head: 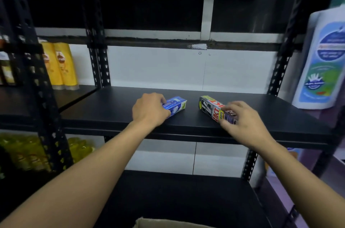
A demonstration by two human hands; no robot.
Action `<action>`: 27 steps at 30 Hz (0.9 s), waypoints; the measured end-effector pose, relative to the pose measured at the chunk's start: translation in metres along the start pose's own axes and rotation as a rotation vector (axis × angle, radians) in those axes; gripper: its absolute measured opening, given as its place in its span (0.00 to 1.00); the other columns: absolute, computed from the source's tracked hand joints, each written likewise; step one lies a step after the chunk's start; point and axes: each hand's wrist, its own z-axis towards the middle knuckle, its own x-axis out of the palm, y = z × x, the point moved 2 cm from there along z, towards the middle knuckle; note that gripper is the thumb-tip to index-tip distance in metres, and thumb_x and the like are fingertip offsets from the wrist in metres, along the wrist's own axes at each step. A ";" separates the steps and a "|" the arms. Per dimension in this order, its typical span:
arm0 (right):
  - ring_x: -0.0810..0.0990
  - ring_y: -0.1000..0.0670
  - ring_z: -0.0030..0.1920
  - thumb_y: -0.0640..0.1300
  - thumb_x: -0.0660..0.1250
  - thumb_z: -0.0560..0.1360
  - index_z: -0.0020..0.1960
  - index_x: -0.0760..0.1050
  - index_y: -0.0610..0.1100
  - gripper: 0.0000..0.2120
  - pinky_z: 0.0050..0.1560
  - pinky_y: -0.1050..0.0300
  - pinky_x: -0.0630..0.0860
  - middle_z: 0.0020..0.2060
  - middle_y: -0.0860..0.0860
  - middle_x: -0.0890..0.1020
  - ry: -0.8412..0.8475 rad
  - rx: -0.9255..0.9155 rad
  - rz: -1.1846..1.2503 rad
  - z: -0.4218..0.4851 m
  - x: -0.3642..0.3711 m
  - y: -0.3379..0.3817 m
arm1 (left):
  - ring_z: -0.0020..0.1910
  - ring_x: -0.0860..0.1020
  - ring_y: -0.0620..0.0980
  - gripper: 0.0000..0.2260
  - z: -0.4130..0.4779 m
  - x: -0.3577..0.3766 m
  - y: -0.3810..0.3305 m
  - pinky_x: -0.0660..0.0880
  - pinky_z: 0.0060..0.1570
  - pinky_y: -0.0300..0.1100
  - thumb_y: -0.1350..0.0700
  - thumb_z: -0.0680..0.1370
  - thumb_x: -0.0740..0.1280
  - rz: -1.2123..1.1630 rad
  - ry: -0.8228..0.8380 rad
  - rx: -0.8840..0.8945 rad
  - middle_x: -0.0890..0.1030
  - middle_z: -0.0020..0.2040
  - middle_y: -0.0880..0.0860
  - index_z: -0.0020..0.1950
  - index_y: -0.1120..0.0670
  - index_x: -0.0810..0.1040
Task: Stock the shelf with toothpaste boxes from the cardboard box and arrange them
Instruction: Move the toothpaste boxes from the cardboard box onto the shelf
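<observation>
Blue card is showing just past your left fingers (pixel 161 100): your left hand (pixel 149 109) is curling round the near end of the blue toothpaste box (pixel 176 105), which is lying flat on the black shelf (pixel 112 112) and angling away to the right. Across a gap of bare board, the red and silver toothpaste box (pixel 211 108) is lying flat too, its far end leaning toward the blue one. Your right hand (pixel 242 122) is gripping its near end, right fingers (pixel 231 108) wrapping over the top.

By my reading, you are setting down a first pair and starting to arrange them; no other toothpaste is showing on this level. The next move is calling for you to swing both boxes square to the front edge and slide them side by side. Then you let go and reach down to the cardboard box (pixel 149 223), whose rim is peeking in below your forearms.

Beyond your left fingers, yellow bottles (pixel 59 65) are standing on the neighbouring shelf; beyond your right fingers a tall white bottle (pixel 323 59) is standing. Behind everything, a pale wall is running under a dark window.
</observation>
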 end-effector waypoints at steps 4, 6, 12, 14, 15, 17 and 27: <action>0.74 0.48 0.65 0.43 0.70 0.73 0.70 0.73 0.52 0.25 0.63 0.52 0.73 0.67 0.52 0.73 0.024 -0.062 -0.077 -0.007 0.005 -0.019 | 0.47 0.80 0.48 0.17 0.002 0.003 0.019 0.76 0.45 0.41 0.44 0.68 0.73 -0.110 0.159 0.044 0.82 0.52 0.44 0.57 0.41 0.79; 0.73 0.47 0.66 0.43 0.69 0.75 0.71 0.72 0.52 0.25 0.64 0.52 0.72 0.69 0.51 0.72 0.025 -0.051 -0.090 0.000 0.007 -0.022 | 0.45 0.79 0.44 0.21 -0.005 0.000 0.031 0.75 0.44 0.39 0.47 0.67 0.73 -0.194 0.273 0.114 0.80 0.54 0.43 0.60 0.41 0.76; 0.74 0.39 0.63 0.41 0.66 0.77 0.73 0.70 0.52 0.25 0.59 0.46 0.74 0.69 0.48 0.74 0.026 -0.012 -0.152 0.037 0.020 -0.025 | 0.54 0.76 0.41 0.25 -0.006 0.004 0.065 0.70 0.50 0.34 0.52 0.72 0.75 -0.215 0.196 0.257 0.77 0.60 0.43 0.68 0.44 0.73; 0.75 0.38 0.62 0.41 0.65 0.78 0.73 0.69 0.52 0.24 0.56 0.45 0.75 0.68 0.48 0.73 0.042 0.012 -0.173 0.051 0.025 -0.030 | 0.51 0.78 0.40 0.24 0.004 0.009 0.070 0.71 0.48 0.31 0.52 0.73 0.75 -0.236 0.177 0.247 0.80 0.58 0.42 0.67 0.43 0.75; 0.75 0.37 0.61 0.41 0.65 0.78 0.73 0.69 0.52 0.24 0.55 0.45 0.75 0.68 0.47 0.74 0.042 0.014 -0.178 0.058 0.028 -0.034 | 0.51 0.78 0.39 0.23 0.010 0.011 0.072 0.70 0.47 0.29 0.52 0.73 0.75 -0.237 0.170 0.244 0.80 0.57 0.42 0.67 0.43 0.75; 0.76 0.37 0.59 0.42 0.64 0.78 0.73 0.69 0.52 0.24 0.54 0.45 0.76 0.68 0.47 0.74 0.038 0.032 -0.189 0.073 0.033 -0.044 | 0.49 0.77 0.38 0.23 0.023 0.017 0.074 0.66 0.46 0.24 0.53 0.74 0.74 -0.222 0.154 0.235 0.81 0.57 0.42 0.68 0.43 0.76; 0.75 0.36 0.60 0.43 0.62 0.79 0.75 0.65 0.52 0.25 0.58 0.46 0.75 0.69 0.49 0.72 0.092 0.071 -0.230 0.128 0.058 -0.083 | 0.64 0.75 0.54 0.22 0.107 0.067 0.075 0.68 0.62 0.42 0.55 0.77 0.71 -0.109 0.099 0.125 0.78 0.65 0.52 0.71 0.49 0.74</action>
